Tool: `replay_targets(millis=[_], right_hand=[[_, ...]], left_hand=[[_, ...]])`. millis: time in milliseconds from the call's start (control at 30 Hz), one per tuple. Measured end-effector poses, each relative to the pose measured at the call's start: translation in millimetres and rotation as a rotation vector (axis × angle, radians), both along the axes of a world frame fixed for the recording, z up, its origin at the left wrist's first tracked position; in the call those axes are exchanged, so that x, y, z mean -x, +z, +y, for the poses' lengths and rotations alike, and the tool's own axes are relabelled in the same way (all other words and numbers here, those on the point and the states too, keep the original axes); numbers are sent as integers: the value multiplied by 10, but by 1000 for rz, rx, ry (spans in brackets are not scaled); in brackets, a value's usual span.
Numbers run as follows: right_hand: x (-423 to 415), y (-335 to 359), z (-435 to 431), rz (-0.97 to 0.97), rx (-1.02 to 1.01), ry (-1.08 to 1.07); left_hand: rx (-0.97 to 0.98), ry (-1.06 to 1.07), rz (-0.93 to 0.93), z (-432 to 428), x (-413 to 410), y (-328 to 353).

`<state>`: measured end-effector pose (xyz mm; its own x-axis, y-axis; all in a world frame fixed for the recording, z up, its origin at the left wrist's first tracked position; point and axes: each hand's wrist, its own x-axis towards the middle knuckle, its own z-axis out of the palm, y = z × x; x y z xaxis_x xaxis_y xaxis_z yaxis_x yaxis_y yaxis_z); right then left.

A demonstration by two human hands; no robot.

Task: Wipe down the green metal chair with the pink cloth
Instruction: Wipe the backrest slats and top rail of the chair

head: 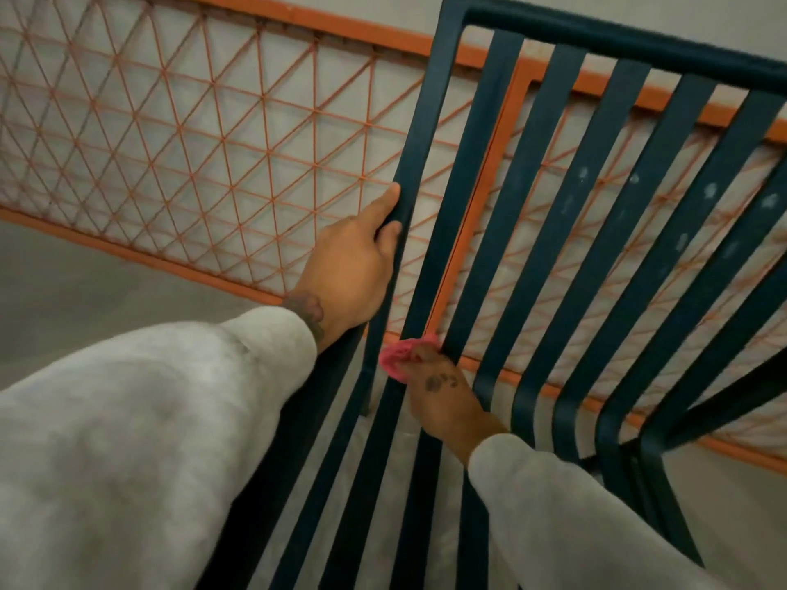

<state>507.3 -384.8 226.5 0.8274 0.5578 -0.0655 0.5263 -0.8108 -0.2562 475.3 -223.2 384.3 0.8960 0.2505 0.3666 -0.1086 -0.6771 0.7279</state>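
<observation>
Wiping a slat low on the chair back

The left hand (349, 270) grips the side bar of the one green chair (639, 42). The right hand (443, 389) pinches the one pink cloth (398, 355) against a slat near the seat. Pale spots (709, 190) show on slats further right, so most of the wiping seems left.

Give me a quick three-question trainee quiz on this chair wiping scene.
1. True or false: the left hand grips the chair's side bar.
2. The cloth is held by: A) the left hand, B) the right hand, C) neither.
3. Fill in: the mesh fence behind the chair is ___.
Key: 1 true; 2 B; 3 orange.
</observation>
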Motion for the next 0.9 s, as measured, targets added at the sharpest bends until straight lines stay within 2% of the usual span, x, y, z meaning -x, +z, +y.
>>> replay_targets(millis=[100, 233, 300, 433, 567, 733, 900], right_hand=[[83, -117, -21, 123, -80, -49], [154, -81, -101, 244, -105, 79], [122, -54, -116, 239, -139, 61], [9, 2, 3, 121, -77, -38], [137, 68, 57, 168, -98, -64], [351, 135, -188, 307, -122, 66], [27, 82, -52, 240, 5, 2]], left_hand=[[14, -11, 8, -5, 9, 27], [25, -11, 14, -24, 13, 46], [33, -11, 19, -22, 11, 38], [51, -27, 24, -8, 4, 27], [68, -51, 27, -7, 5, 48], [83, -43, 41, -11, 11, 39], [77, -43, 44, -21, 7, 42]])
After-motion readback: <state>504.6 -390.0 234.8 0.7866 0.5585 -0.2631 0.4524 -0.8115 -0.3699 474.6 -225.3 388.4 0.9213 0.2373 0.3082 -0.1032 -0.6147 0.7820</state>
